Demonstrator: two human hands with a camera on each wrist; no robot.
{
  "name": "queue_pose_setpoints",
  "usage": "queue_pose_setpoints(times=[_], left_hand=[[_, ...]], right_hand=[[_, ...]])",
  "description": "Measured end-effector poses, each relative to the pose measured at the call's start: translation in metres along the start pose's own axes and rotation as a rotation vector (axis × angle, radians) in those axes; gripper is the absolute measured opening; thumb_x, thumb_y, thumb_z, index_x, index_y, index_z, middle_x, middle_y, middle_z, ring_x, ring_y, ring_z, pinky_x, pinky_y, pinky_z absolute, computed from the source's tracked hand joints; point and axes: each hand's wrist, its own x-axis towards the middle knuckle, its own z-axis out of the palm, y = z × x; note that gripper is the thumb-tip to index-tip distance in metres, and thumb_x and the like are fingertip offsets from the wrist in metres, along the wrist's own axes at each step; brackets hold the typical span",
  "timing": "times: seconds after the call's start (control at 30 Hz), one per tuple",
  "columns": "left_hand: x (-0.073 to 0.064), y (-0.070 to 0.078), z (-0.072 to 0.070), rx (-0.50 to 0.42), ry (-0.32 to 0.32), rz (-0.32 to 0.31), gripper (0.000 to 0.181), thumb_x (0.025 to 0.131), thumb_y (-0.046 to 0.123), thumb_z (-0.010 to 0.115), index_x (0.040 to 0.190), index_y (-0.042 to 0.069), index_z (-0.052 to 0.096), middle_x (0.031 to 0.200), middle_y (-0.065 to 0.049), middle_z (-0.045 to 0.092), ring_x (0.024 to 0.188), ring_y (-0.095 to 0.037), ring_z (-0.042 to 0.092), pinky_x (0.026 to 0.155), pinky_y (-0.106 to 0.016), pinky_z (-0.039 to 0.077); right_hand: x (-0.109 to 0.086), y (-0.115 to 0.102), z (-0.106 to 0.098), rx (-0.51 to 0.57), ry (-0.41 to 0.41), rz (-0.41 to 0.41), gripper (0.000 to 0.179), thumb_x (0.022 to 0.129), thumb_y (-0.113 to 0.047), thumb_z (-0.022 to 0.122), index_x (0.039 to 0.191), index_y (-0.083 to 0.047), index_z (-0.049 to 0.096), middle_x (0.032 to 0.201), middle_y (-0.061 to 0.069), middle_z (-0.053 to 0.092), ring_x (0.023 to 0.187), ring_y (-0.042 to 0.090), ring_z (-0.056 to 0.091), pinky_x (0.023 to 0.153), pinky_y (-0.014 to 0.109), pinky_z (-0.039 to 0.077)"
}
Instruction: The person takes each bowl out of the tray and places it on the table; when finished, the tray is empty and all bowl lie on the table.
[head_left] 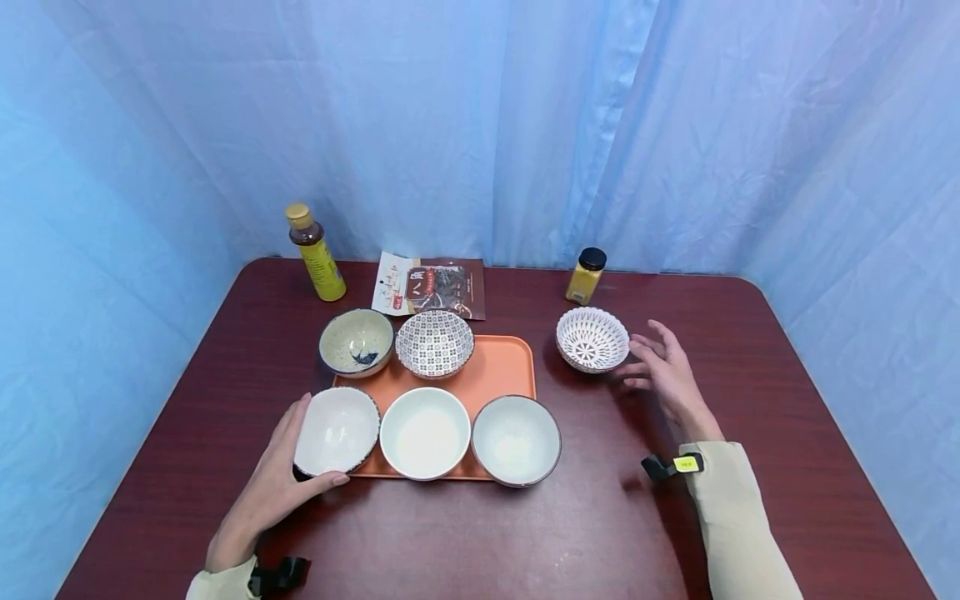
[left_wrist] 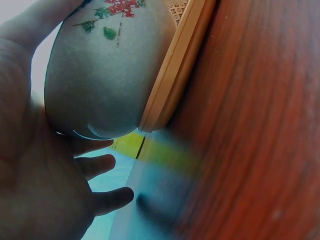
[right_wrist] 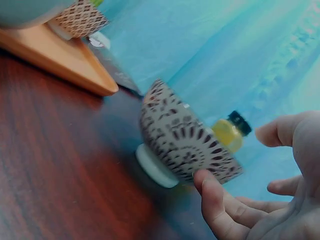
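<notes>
Seemingly mid-grasp, the left hand (head_left: 272,479) lay spread around a round white ceramic bowl (head_left: 337,431), while the right hand (head_left: 669,382), fingers uncurled at a dark-patterned white bowl (head_left: 592,340), probably needed closing.

You have room to pass along the near worktop (head_left: 577,533), in front of the tray (head_left: 497,371), and to reach between the tray and the scalloped bowl (head_left: 592,342), though the dark-rimmed bowl (head_left: 517,440) juts into that lane. The front row, from the white bowl (head_left: 339,429) between your left fingers (head_left: 327,482) rightward, leaves you hardly a gap. Behind the scalloped bowl, the jar (head_left: 583,283) blocks you; the curtain (head_left: 420,125) bounds the back.
</notes>
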Motion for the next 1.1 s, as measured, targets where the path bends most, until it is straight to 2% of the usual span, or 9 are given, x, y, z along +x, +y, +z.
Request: queue_pose_setpoints(times=[0.1, 0.2, 0.47, 0.57, 0.67, 1.07, 1.1], left_hand=[[0.000, 0.000, 0.000, -0.001, -0.001, 0.000, 0.123, 0.071, 0.036, 0.089, 0.161, 0.005, 0.012, 0.162, -0.029, 0.019, 0.145, -0.050, 0.026, 0.106, -0.075, 0.032], [0.000, 0.000, 0.000, 0.002, -0.001, -0.002, 0.123, 0.071, 0.036, 0.089, 0.161, 0.004, 0.011, 0.163, -0.029, 0.019, 0.145, -0.051, 0.026, 0.106, -0.075, 0.032], [0.000, 0.000, 0.000, 0.003, -0.003, -0.003, 0.123, 0.071, 0.036, 0.089, 0.161, 0.005, 0.011, 0.163, -0.030, 0.019, 0.145, -0.051, 0.026, 0.106, -0.075, 0.032], [0.000, 0.000, 0.000, 0.005, -0.005, -0.007, 0.123, 0.071, 0.037, 0.089, 0.161, 0.005, 0.011, 0.163, -0.029, 0.019, 0.145, -0.051, 0.026, 0.106, -0.075, 0.032], [0.000, 0.000, -0.001, 0.007, -0.008, -0.011, 0.123, 0.072, 0.037, 0.088, 0.161, 0.005, 0.011, 0.163, -0.029, 0.018, 0.145, -0.051, 0.025, 0.106, -0.075, 0.031], [0.000, -0.001, 0.000, -0.009, -0.003, 0.004, 0.123, 0.072, 0.035, 0.089, 0.162, 0.006, 0.010, 0.163, -0.031, 0.018, 0.146, -0.052, 0.023, 0.106, -0.075, 0.030], [-0.001, -0.001, 0.000, -0.010, -0.005, 0.001, 0.123, 0.072, 0.035, 0.089, 0.162, 0.006, 0.010, 0.163, -0.031, 0.017, 0.147, -0.052, 0.023, 0.107, -0.075, 0.030]], right_hand=[[-0.005, -0.005, -0.004, 0.022, 0.029, -0.016, 0.079, 0.103, -0.029, 0.054, 0.161, -0.012, 0.003, 0.158, 0.028, 0.027, 0.074, 0.002, 0.072, 0.067, 0.024, 0.060], [-0.012, -0.010, -0.006, 0.035, 0.050, -0.041, 0.078, 0.102, -0.029, 0.056, 0.161, -0.012, 0.007, 0.149, 0.017, 0.040, 0.076, 0.003, 0.073, 0.069, 0.023, 0.060], [-0.026, -0.024, -0.002, 0.042, 0.068, -0.117, 0.073, 0.100, -0.028, 0.060, 0.158, -0.014, 0.018, 0.132, -0.002, 0.054, 0.076, 0.004, 0.074, 0.067, 0.021, 0.060], [-0.032, -0.028, 0.004, 0.037, 0.048, -0.142, 0.071, 0.101, -0.026, 0.060, 0.158, -0.013, 0.019, 0.123, -0.013, 0.058, 0.076, 0.005, 0.074, 0.066, 0.021, 0.059], [-0.039, -0.032, 0.011, 0.032, 0.019, -0.157, 0.069, 0.102, -0.024, 0.058, 0.157, -0.012, 0.020, 0.119, -0.018, 0.059, 0.077, 0.005, 0.074, 0.065, 0.022, 0.059], [-0.063, -0.030, 0.051, -0.090, -0.115, -0.187, 0.061, 0.104, -0.018, 0.051, 0.156, -0.006, 0.021, 0.121, -0.024, 0.060, 0.078, 0.007, 0.073, 0.066, 0.027, 0.060], [-0.064, -0.028, 0.054, -0.101, -0.125, -0.183, 0.061, 0.104, -0.017, 0.052, 0.156, -0.005, 0.021, 0.123, -0.020, 0.060, 0.078, 0.008, 0.073, 0.066, 0.028, 0.060]])
